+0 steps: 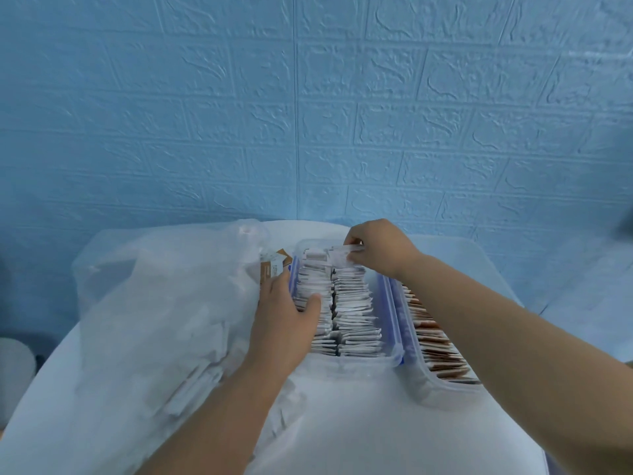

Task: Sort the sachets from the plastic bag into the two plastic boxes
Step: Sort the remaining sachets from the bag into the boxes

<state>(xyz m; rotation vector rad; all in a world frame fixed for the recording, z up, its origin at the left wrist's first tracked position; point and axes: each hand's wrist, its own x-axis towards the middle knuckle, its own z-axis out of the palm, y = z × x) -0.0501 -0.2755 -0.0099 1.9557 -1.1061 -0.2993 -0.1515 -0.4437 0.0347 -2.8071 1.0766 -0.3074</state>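
Cool, even light; soft blur throughout; wide-angle bending at edges.

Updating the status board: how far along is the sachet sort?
Done: left box is packed with rows of white sachets; right box holds a row of brown sachets. In hand: right hand pinches one white sachet at the left box's far end; left hand grips a few loose brown sachets. Left: the plastic bag shows more sachets inside, blurred.
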